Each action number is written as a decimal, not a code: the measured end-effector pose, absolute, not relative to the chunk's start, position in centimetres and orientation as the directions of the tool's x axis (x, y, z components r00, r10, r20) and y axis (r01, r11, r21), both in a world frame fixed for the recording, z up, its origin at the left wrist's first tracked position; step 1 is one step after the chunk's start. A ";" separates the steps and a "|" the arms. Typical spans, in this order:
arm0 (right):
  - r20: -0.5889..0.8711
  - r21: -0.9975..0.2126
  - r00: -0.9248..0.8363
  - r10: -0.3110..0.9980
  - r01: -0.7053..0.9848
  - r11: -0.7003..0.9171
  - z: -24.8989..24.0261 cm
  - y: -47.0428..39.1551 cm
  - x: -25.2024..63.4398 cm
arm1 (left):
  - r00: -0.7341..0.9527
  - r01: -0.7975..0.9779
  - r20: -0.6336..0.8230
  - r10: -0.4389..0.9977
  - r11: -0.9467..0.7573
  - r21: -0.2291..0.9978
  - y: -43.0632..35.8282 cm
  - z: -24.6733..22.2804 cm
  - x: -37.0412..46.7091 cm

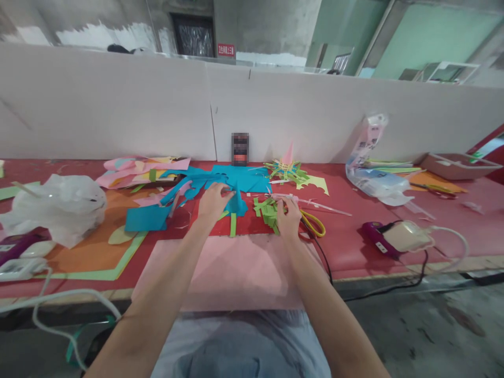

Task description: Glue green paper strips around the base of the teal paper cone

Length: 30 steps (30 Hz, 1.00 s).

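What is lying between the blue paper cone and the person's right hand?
In the head view, piled green paper strips lie between the blue cone and the right hand.

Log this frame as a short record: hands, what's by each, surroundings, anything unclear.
Left hand: fingertips by the blue paper cone
Right hand: fingers at the green paper strips
Nearest person: pink sheet
Right of the strips: yellow loop handle
Far side: pink paper cone, white partition behind
Unclear: whether either grip is closed on anything
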State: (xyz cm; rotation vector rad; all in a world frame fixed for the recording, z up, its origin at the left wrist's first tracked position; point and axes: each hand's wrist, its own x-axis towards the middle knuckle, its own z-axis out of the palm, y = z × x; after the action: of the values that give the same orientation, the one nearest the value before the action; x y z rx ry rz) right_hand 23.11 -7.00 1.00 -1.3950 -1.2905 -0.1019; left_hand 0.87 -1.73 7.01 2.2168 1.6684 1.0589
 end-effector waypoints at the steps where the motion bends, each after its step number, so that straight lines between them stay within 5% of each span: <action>1: 0.693 -0.647 0.385 0.609 0.706 0.290 1.0 -7.0 23.2 | 0.103 0.765 0.464 0.880 -0.368 0.528 -1.6 7.2 1.5; 30: 0.648 -0.678 0.421 0.634 0.699 0.229 1.4 -7.1 23.5 | 0.314 0.659 0.441 0.841 -0.528 0.535 -0.3 10.5 3.3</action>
State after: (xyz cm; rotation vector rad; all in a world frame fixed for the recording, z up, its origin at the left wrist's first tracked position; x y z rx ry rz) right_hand 23.46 -7.08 1.35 -1.4556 -1.2609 -0.0665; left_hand 3.33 -0.34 10.50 2.3268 1.3621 1.0209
